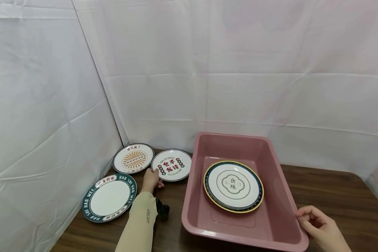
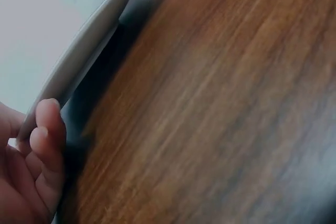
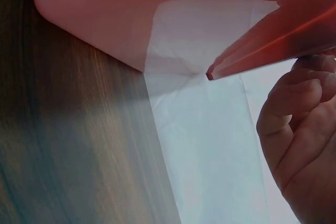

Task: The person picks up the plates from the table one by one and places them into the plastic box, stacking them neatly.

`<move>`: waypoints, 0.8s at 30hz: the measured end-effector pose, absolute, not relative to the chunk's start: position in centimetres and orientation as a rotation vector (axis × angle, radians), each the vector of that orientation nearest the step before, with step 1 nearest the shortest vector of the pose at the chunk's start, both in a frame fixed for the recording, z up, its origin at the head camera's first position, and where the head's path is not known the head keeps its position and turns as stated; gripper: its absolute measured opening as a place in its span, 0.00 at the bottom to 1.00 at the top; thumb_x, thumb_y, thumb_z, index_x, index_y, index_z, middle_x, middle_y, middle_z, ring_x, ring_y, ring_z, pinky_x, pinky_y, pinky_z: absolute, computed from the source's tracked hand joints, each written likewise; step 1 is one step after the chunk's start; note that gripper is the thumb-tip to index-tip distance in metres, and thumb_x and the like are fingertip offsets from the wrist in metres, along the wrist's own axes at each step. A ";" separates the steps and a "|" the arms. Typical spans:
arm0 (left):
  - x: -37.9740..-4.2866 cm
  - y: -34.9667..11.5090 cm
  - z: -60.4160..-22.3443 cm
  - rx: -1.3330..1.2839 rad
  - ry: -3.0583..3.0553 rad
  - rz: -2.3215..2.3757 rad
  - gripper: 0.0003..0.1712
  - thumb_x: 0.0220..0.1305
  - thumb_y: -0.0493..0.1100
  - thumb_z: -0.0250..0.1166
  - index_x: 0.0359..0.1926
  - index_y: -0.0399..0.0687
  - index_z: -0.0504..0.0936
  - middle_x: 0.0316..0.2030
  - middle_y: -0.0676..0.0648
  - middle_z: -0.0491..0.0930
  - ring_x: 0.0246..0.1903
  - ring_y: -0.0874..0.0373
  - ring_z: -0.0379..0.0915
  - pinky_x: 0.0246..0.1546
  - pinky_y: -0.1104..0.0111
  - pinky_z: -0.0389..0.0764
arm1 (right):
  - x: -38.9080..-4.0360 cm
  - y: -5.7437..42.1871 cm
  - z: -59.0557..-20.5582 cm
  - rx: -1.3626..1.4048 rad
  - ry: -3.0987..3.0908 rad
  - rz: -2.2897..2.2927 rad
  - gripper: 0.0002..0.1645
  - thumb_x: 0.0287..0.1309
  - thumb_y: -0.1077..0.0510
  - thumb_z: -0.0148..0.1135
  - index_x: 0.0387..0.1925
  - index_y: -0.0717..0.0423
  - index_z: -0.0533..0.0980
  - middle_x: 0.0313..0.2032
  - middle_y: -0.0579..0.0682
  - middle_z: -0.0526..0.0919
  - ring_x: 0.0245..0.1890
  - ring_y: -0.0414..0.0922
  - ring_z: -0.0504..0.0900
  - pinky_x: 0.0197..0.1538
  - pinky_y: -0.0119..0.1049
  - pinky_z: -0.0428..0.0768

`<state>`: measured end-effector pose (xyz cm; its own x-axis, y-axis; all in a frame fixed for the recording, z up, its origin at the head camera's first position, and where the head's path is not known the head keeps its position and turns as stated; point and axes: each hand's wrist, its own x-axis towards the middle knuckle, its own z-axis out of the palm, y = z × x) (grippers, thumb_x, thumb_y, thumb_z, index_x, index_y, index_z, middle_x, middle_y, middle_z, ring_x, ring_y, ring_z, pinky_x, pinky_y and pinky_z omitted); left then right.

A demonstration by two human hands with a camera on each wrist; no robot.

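My left hand (image 1: 150, 180) pinches the near-left rim of a white plate with red characters (image 1: 173, 164), left of the pink tub. In the left wrist view the plate's rim (image 2: 84, 51) appears edge-on, the fingers (image 2: 48, 124) curled beneath it. My right hand (image 1: 322, 227) grips the right rim of the pink plastic tub (image 1: 280, 196) close to its near corner. Curled fingers (image 3: 299, 98) meet that rim's edge in the right wrist view. Inside the tub lies a white plate with a dark blue and yellow border (image 1: 233, 187).
Farther left are a plate with an orange sunburst (image 1: 134, 158) and a green-rimmed plate with lettering (image 1: 110, 197). White cloth (image 1: 157, 105) hangs behind and along the left side. Everything stands on a dark wooden table (image 1: 327, 189).
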<state>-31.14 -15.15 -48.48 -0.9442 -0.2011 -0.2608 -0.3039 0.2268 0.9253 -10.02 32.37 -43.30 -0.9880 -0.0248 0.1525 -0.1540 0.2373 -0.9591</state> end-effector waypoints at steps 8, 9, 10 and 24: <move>-29.4 -14.5 -46.8 -0.450 2.639 1.890 0.17 0.71 0.42 0.40 0.47 0.31 0.66 0.12 0.46 0.70 0.05 0.62 0.64 0.10 0.70 0.68 | -10.0 32.2 -43.2 0.132 -2.439 1.760 0.09 0.63 0.69 0.50 0.38 0.57 0.75 0.22 0.47 0.74 0.15 0.40 0.68 0.16 0.37 0.68; -29.1 -14.5 -46.5 -0.458 2.660 1.889 0.17 0.71 0.42 0.40 0.47 0.32 0.67 0.12 0.46 0.71 0.05 0.62 0.64 0.10 0.70 0.68 | -10.0 32.3 -43.2 0.133 -2.438 1.762 0.09 0.63 0.69 0.50 0.38 0.57 0.75 0.22 0.47 0.74 0.15 0.40 0.68 0.16 0.37 0.68; -28.8 -14.6 -46.3 -0.471 2.679 1.889 0.17 0.71 0.42 0.40 0.46 0.32 0.67 0.12 0.45 0.71 0.05 0.61 0.64 0.10 0.69 0.69 | -10.0 32.3 -43.2 0.135 -2.435 1.766 0.09 0.63 0.69 0.50 0.38 0.57 0.75 0.22 0.47 0.73 0.15 0.40 0.68 0.16 0.37 0.68; -23.5 -16.1 -42.2 -0.563 2.555 2.229 0.21 0.72 0.44 0.43 0.55 0.34 0.69 0.11 0.48 0.70 0.04 0.63 0.62 0.08 0.70 0.68 | -9.8 31.7 -43.1 0.125 -2.461 1.549 0.04 0.62 0.67 0.54 0.37 0.59 0.74 0.22 0.45 0.73 0.16 0.41 0.68 0.18 0.38 0.67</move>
<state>-23.45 -16.09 -42.21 -0.9043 -0.4269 0.0080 -0.0500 0.1245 0.9910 -9.75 31.67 -43.12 -0.9699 0.0498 0.2384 -0.1934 0.4375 -0.8782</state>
